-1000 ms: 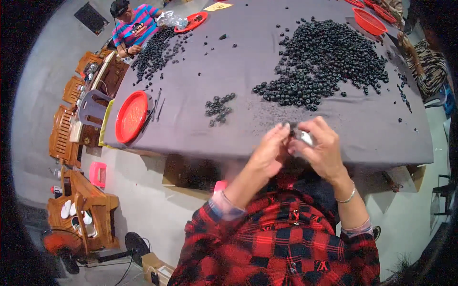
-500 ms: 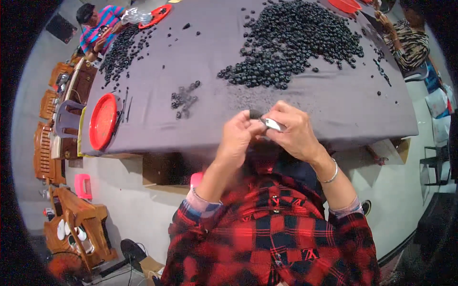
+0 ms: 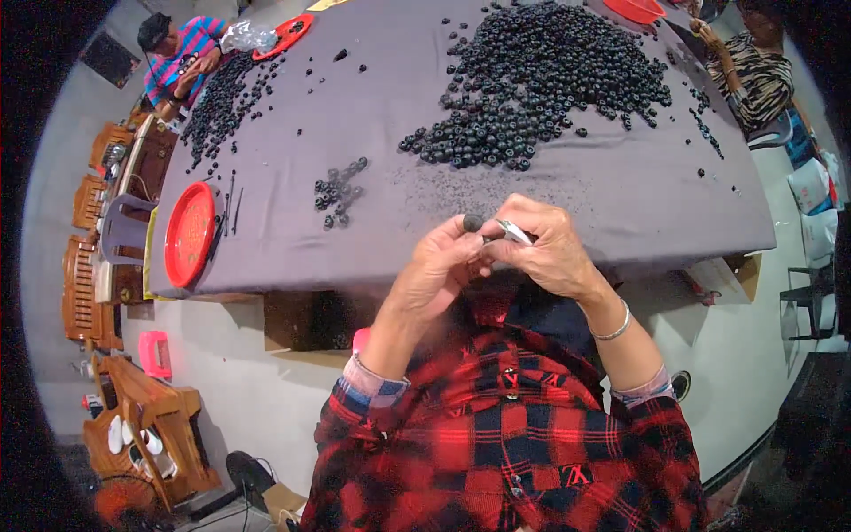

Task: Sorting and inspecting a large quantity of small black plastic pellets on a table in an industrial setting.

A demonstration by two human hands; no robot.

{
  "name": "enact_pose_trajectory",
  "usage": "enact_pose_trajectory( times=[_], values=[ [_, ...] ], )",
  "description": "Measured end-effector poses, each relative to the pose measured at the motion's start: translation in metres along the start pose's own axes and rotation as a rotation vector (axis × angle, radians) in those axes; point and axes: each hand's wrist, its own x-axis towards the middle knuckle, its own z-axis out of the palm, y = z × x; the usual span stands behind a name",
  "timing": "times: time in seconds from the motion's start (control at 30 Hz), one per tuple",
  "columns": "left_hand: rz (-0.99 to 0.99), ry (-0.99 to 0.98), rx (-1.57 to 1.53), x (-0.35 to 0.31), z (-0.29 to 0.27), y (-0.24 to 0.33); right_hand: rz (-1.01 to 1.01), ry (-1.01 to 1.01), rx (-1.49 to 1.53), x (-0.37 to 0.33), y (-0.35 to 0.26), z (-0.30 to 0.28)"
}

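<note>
Over the near edge of the table, my left hand [image 3: 441, 262] is closed in a pinch, its fingertips touching those of my right hand. A dark cap or round piece [image 3: 472, 222] shows at the tip of one left finger; whatever the pinch holds is hidden. My right hand [image 3: 551, 244] is closed around a small white-and-dark hand tool [image 3: 514, 232], its tip pointing toward the left fingers. Dark crumbs [image 3: 479, 191] lie on the cloth just beyond my hands. Farther off spreads a big heap of black, round, bead-like pieces [image 3: 550, 80], several with a pale spot or hole.
A grey cloth covers the table [image 3: 355, 106]. A small cluster of black pieces [image 3: 335, 195] lies left of my hands, beside a red tray [image 3: 189, 235] and thin dark sticks [image 3: 232, 204]. Two people sit at the far sides, one by another pile [image 3: 217, 106]. A red basin [image 3: 636, 9] stands far right.
My left wrist has turned slightly, and the dark cap on its finger now faces up more. The white tool in my right hand has tilted. The view has shifted a little.
</note>
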Motion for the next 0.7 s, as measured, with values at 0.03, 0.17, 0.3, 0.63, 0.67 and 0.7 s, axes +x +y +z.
enact_pose_trajectory(
  times=[0.03,0.17,0.3,0.63,0.67,0.7],
  values=[
    [0.002,-0.004,0.003,0.0,0.0,0.0,0.031,-0.004,0.108,0.0,0.003,0.002],
    [0.024,-0.012,-0.063,0.002,0.003,-0.005,0.089,-0.013,0.301,-0.001,-0.001,0.0],
    [0.061,0.041,-0.218,0.0,0.01,-0.008,0.015,0.031,0.155,0.0,-0.001,0.0],
    [0.16,0.19,-0.273,-0.007,0.019,-0.007,-0.247,0.07,-0.237,-0.006,-0.011,0.002],
    [0.167,0.187,-0.289,-0.007,0.018,-0.007,-0.245,0.056,-0.284,-0.006,-0.011,0.002],
    [0.174,0.183,-0.306,-0.007,0.018,-0.008,-0.245,0.056,-0.284,-0.005,-0.009,0.003]
  ],
)
